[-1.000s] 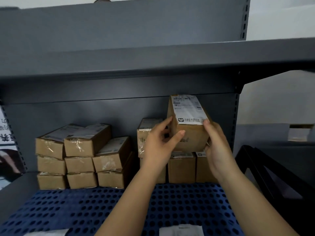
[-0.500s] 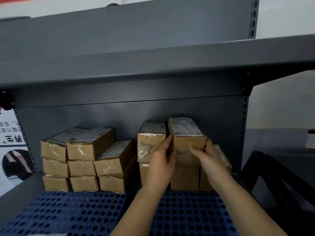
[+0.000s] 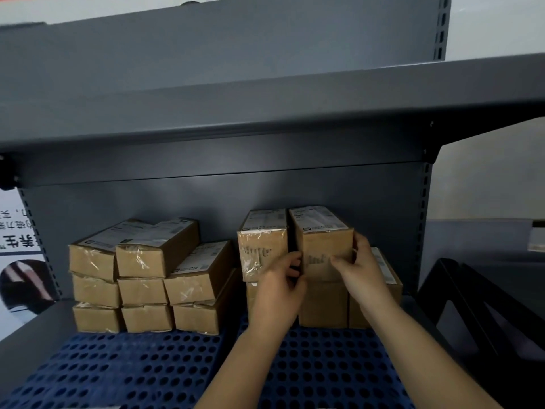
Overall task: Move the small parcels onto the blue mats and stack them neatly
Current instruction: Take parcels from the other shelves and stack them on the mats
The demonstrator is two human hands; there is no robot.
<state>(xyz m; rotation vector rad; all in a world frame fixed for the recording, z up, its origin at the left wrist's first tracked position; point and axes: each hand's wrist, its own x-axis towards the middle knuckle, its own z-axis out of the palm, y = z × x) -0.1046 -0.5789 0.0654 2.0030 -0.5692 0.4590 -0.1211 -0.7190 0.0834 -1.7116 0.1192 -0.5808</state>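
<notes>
On the left of the blue perforated mat (image 3: 132, 367), a stack of small brown parcels (image 3: 141, 276), three layers on its left and two on its right, white labels up, long axes running back toward the grey shelf (image 3: 265, 107) wall. Mid-shelf, a taped upper parcel (image 3: 262, 243) beside the held parcel (image 3: 321, 240): brown, tape-wrapped, label up, long axis front to back, set on the lower row. Left hand (image 3: 277, 293) curled against its left front edge, right hand (image 3: 365, 276) gripping its right side, thumb across the front.
</notes>
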